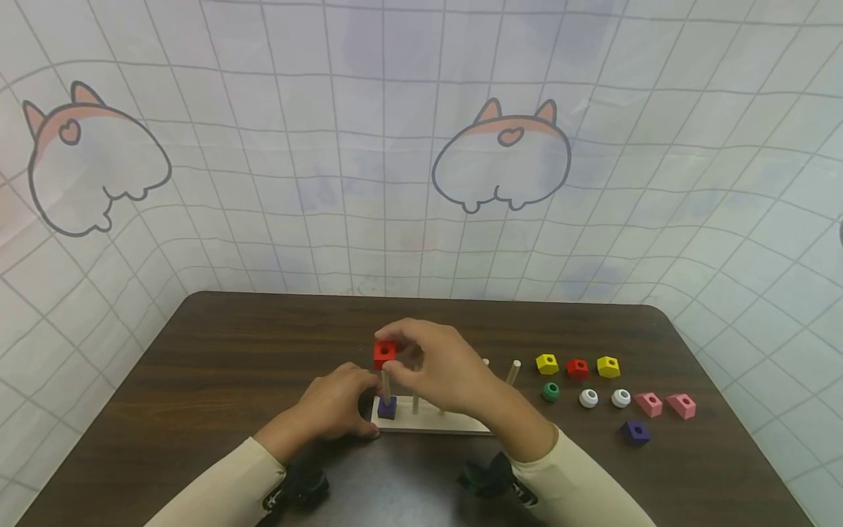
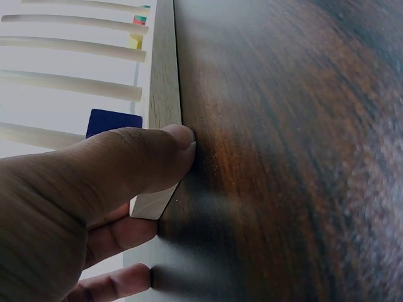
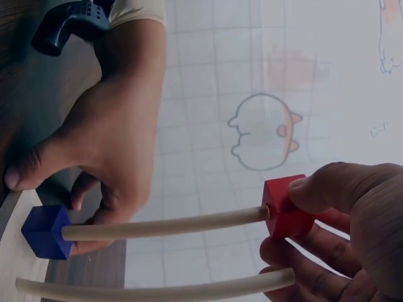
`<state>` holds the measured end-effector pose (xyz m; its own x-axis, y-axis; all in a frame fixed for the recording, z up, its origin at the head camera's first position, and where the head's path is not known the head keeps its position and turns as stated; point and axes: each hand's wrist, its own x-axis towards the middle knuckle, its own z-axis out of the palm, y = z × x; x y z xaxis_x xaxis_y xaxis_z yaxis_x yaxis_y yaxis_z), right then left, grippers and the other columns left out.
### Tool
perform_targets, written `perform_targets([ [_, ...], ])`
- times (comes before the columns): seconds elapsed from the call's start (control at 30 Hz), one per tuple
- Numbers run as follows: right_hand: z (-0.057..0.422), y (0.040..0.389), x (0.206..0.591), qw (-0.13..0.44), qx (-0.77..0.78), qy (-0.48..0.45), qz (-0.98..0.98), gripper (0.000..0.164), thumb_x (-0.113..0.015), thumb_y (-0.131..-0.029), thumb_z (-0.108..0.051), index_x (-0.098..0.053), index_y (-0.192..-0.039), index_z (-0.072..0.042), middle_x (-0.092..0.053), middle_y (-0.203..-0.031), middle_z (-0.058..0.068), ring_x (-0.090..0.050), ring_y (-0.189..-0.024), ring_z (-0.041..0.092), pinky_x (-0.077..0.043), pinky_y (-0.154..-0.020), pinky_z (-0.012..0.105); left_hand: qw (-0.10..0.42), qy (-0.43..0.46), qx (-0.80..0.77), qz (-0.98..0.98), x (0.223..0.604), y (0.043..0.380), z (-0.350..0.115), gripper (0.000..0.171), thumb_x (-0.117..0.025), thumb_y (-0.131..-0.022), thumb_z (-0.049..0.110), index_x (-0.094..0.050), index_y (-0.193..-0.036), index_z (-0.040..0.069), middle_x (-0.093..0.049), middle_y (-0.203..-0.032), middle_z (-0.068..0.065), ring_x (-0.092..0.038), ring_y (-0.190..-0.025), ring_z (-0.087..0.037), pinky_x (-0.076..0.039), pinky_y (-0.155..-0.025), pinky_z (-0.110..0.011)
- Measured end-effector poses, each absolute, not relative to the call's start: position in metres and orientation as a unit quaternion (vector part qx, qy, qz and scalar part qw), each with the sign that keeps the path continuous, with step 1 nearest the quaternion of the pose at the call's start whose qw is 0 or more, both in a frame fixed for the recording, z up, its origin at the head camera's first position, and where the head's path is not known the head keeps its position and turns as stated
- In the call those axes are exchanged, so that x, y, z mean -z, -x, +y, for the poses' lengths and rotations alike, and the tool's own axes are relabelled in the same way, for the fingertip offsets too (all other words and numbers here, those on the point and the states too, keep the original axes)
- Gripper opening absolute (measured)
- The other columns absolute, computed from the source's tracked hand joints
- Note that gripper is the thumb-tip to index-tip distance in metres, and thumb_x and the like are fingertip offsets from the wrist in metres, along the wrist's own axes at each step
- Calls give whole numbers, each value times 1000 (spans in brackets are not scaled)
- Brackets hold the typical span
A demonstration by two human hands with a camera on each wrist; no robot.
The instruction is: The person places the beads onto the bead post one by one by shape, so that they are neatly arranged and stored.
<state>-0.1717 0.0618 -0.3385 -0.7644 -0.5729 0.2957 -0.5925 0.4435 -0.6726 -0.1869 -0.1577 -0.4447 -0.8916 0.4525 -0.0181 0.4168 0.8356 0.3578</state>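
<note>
A pale wooden pegboard [image 1: 431, 423] with a row of upright pegs lies on the table. Its left end is gripped by my left hand [image 1: 334, 404], whose thumb [image 2: 148, 157] lies along the front edge. On the leftmost peg [image 3: 170, 225], a dark blue block [image 3: 47, 233] sits down against the base. At the top of that same peg, my right hand [image 1: 448, 366] pinches a red block [image 3: 288, 207] with a hole through it, thumb on one side and fingers on the other. The peg's tip meets the hole in the right wrist view.
Right of the pegboard lie yellow blocks [image 1: 546, 364], another red block [image 1: 577, 369], a green bead [image 1: 550, 392], white beads [image 1: 589, 399], pink blocks [image 1: 648, 405] and a second dark blue block [image 1: 635, 434]. A grid-patterned cloth [image 1: 408, 161] hangs behind the dark table [image 1: 217, 366].
</note>
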Motion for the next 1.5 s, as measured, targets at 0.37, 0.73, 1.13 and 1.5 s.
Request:
perform_targets([
  [0.37, 58, 171, 338, -10, -375, -321, -869, 37, -74, -94, -12, -65, -129, -13, -70, -103, -9, -65, -90, 7, -54, -78, 27, 51, -228, -175, 957, 446, 187, -158, 45, -97, -63, 38, -69, -98, 30, -66, -105, 10, -57, -106, -17, -54, -74, -53],
  [0.73, 42, 157, 344, 55, -266, -317, -909, 40, -73, -95, -14, -62, -133, -8, -69, -114, -1, -64, -98, 15, -55, -84, 33, 48, -225, -176, 957, 444, 186, -158, 45, -97, -62, 36, -70, -98, 30, -66, -105, 11, -58, -109, -18, -54, -77, -56],
  [1.13, 38, 153, 375, 41, -417, -237, -876, 67, -72, -91, -6, -41, -150, -5, -68, -123, 7, -69, -101, 18, -56, -80, 28, 51, -222, -179, 957, 445, 187, -158, 59, -98, -62, 36, -73, -114, 24, -68, -114, 6, -58, -114, -20, -55, -78, -57],
  [1.5, 38, 152, 409, 61, -480, -190, -854, 106, -80, -85, -2, -3, -159, -4, -70, -108, -3, -68, -92, 15, -55, -82, 34, 48, -218, -175, 959, 445, 188, -157, 67, -98, -61, 38, -73, -122, 27, -68, -117, 5, -58, -116, -21, -54, -80, -59],
])
